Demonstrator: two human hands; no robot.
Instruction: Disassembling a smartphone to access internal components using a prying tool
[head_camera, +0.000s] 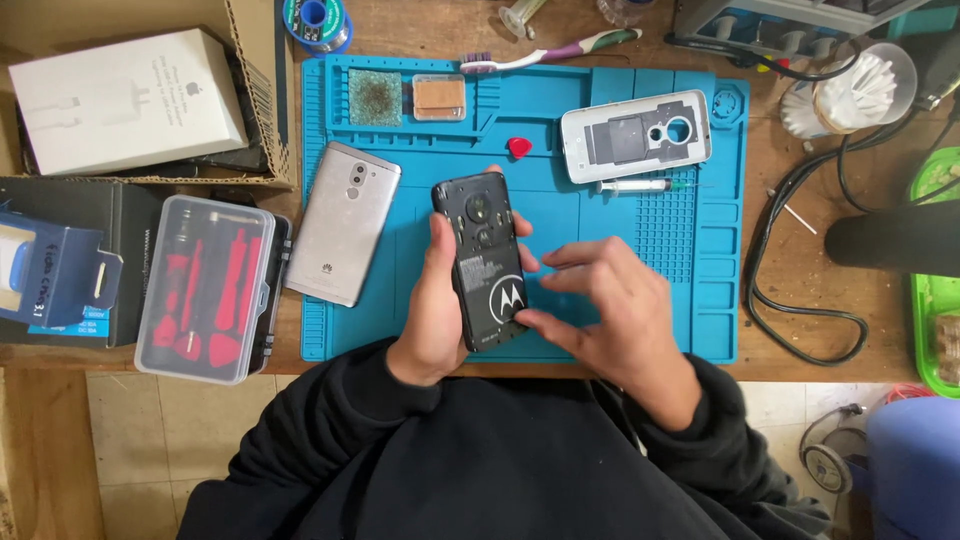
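Head view — left hand (432, 300) fingers grasping black phone (482, 262), right hand (612, 312) fingers released, touching its edge.

- One view only, from a camera worn on the person's head, so no second view shares the scene.
- It looks almost straight down over the dark-sleeved arms onto the blue repair mat (640, 250) on a wooden workbench (800, 260).
- It sits fairly near: the mat fills the middle, and the bench's far edge is probably cut off.
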